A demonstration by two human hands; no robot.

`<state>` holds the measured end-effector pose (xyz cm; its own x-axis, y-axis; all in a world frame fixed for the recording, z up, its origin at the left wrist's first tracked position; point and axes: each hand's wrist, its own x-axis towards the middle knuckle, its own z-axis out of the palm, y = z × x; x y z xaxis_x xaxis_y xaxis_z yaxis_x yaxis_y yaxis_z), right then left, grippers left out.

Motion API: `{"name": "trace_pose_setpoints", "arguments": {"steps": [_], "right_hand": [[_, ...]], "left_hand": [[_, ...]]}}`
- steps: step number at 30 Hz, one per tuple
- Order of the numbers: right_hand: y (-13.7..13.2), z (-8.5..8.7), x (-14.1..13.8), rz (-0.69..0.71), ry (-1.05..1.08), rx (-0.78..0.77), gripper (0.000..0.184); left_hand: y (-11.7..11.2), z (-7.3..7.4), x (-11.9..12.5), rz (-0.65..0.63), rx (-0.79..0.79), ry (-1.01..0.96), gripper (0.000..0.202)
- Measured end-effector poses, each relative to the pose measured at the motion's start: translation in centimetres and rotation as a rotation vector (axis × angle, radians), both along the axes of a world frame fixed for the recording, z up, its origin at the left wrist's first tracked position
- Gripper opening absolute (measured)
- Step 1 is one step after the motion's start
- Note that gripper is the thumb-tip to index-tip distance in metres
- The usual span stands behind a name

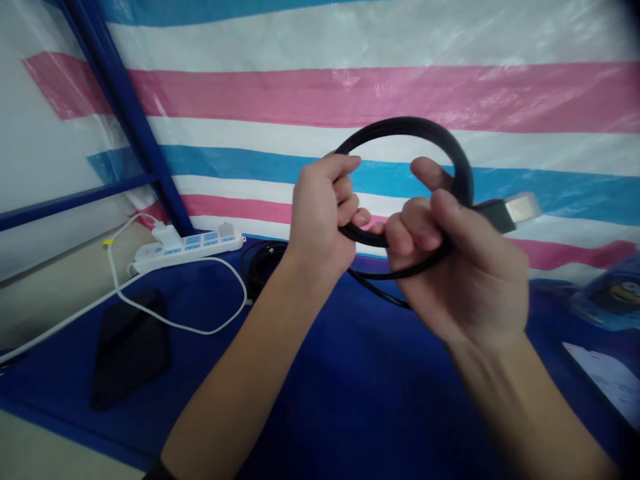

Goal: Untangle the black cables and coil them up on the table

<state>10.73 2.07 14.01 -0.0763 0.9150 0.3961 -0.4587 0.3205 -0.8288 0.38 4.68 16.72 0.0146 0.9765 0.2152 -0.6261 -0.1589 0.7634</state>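
A black cable (pixel 407 127) is looped into a ring and held up above the blue tabletop (pixel 360 387). My left hand (pixel 325 200) is closed around the ring's left side. On the other side, my right hand (pixel 460 260) grips the cable, its index finger raised a little. The cable's plug (pixel 505 212), black with a pale cap over a metal end, sticks out to the right past my right thumb. A length of the cable hangs below the ring toward the table. Part of the loop is hidden behind my fingers.
At the back left lies a white power strip (pixel 193 247) with a charger (pixel 167 235) and a white cord (pixel 175 327). A dark flat device (pixel 133 353) rests in front. More black cable (pixel 263 263) is coiled behind my left wrist. A flat white-faced item (pixel 605 373) lies right.
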Motion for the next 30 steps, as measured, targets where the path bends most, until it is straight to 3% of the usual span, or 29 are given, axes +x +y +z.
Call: {"name": "trace_pose_setpoints", "arguments": {"steps": [3, 7, 10, 13, 17, 21, 26, 30], "right_hand": [[0.3, 0.9, 1.5, -0.088, -0.036, -0.028, 0.02], [0.2, 1.6, 3.8, -0.098, -0.208, -0.083, 0.006], [0.0, 1.7, 4.5, -0.035, -0.325, -0.12, 0.008], [-0.1, 1.9, 4.4, -0.005, -0.34, -0.105, 0.018], [0.2, 2.1, 3.8, -0.066, -0.234, -0.079, 0.024], [0.6, 1.8, 3.0, -0.026, -0.114, -0.123, 0.011], [0.5, 1.5, 2.9, -0.058, -0.229, -0.075, 0.013], [-0.1, 1.4, 3.7, -0.111, -0.486, -0.046, 0.016]], "left_hand": [[-0.5, -0.3, 0.5, -0.077, 0.097, 0.114, 0.005], [-1.1, -0.4, -0.1, -0.107, 0.286, 0.465, 0.011], [-1.5, -0.1, -0.8, -0.115, 0.377, 0.645, 0.013], [-1.8, 0.3, -1.0, -0.157, 0.372, 0.593, 0.015], [-2.1, 0.6, -0.1, -0.212, 0.316, 0.305, 0.023], [-2.3, 0.7, 0.7, -0.072, 0.269, 0.195, 0.021], [-2.4, 0.6, -0.1, -0.074, 0.31, 0.417, 0.009], [-2.7, 0.5, -1.5, -0.222, 0.455, 0.677, 0.028]]}}
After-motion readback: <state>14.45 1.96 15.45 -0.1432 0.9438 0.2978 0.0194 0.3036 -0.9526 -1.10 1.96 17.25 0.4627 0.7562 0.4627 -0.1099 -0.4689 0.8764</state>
